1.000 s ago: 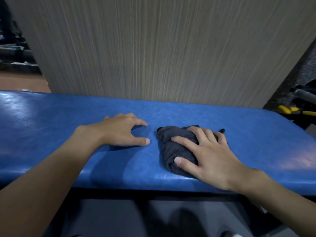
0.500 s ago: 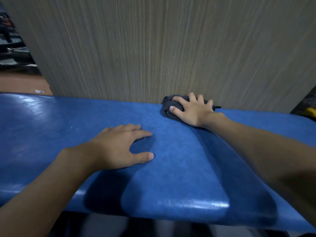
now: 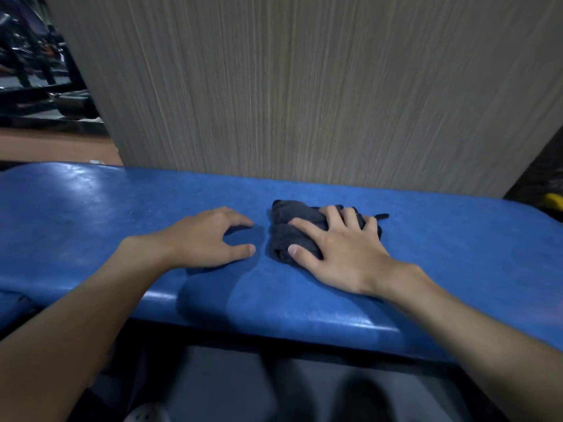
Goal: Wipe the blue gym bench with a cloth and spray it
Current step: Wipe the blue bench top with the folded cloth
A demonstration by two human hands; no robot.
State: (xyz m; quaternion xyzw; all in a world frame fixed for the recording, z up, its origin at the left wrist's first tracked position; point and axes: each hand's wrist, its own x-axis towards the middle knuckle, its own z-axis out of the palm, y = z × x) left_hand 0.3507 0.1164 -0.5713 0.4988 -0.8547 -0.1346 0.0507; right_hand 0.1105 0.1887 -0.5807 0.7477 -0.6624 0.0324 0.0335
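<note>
The blue padded gym bench [image 3: 441,269] runs across the view from left to right. A crumpled dark grey cloth [image 3: 289,229] lies on its middle. My right hand [image 3: 341,254] presses flat on the cloth, fingers spread over it and thumb at its near edge. Just left of the cloth, my left hand [image 3: 207,242] rests palm down on the bare pad, fingers slightly curled, holding nothing. No spray bottle is in view.
A tall grey-beige panel [image 3: 304,86] stands directly behind the bench. Dark gym equipment [image 3: 39,71] sits at the far left on a reddish floor. Something yellow [image 3: 553,200] shows at the right edge. The floor below the bench is dark.
My right hand has pulled the cloth back from the bench's far edge by the panel to the middle of the pad. The left hand has stayed planted in place.
</note>
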